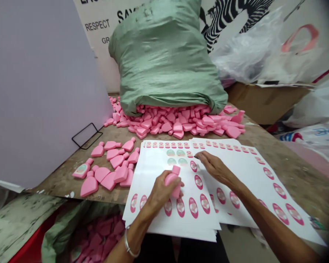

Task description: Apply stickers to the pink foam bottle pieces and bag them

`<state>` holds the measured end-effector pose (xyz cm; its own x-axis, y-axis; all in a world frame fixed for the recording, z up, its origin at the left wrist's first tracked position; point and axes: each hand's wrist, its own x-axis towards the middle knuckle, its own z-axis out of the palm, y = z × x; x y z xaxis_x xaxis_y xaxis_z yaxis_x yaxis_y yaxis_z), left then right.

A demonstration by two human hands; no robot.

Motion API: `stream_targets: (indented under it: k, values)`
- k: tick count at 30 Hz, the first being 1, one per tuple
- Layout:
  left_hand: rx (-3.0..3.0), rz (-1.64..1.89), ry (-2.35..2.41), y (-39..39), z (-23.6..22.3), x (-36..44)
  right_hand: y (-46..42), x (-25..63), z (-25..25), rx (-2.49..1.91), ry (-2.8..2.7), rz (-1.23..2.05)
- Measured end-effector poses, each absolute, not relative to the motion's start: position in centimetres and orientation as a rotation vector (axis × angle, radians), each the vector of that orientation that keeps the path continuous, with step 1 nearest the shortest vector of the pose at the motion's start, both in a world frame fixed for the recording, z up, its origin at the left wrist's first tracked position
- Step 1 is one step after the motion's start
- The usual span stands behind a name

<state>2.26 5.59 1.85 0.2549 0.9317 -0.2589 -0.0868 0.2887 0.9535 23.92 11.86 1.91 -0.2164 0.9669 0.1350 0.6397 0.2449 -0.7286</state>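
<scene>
A pink bottle-shaped piece (pixel 173 181) sits wrapped in the fingers of the left hand (pixel 161 191), held just above the stack of white label sheets (pixel 181 231). The right hand (pixel 215 168) lies on a second, overlapping stack of sheets (pixel 244 215), with its fingertips (pixel 197 155) reaching onto the first stack by the small printed labels; whether they pinch a label, I cannot tell. Left of the sheets, loose pink pieces (pixel 117 160) lie on a worn wooden board (pixel 57 180), one with a label (pixel 81 170). Beyond the sheets, a green woven sack (pixel 164 58) slumps against a heap of pink pieces (pixel 175 124).
</scene>
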Motion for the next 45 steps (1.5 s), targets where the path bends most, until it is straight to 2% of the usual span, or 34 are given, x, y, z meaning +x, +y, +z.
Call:
stream_targets:
  k: [4, 9, 16, 25, 37, 40, 45]
  values:
    - [0.969, 0.943, 1.117, 8.4, 1.7, 3.6, 13.8, 24.0, -2.2, -1.636, -1.864, 0.396]
    - [0.94, 1.008, 1.158, 11.3, 0.5, 5.3, 14.4, 22.4, -3.5, -1.553, -2.068, -0.039]
    - [0.986, 0.988, 1.113, 11.9, -0.7, 4.9, 14.6, 22.3, -3.7, -1.548, -2.141, -0.244]
    - [0.97, 0.951, 1.124, 12.1, 0.0, 4.7, 15.6, 22.8, -3.7, -1.51, -2.151, 0.018]
    - [0.978, 0.956, 1.12, 12.1, -0.2, 4.7, 14.9, 22.0, -3.5, -1.487, -2.038, -0.05]
    - [0.969, 0.978, 1.121, 12.1, -0.6, 4.7, 14.6, 22.1, -3.7, -1.496, -1.854, 0.088]
    - [0.947, 1.013, 1.085, 12.2, -1.2, 4.6, 13.8, 22.4, -2.5, -1.466, -1.604, 0.512]
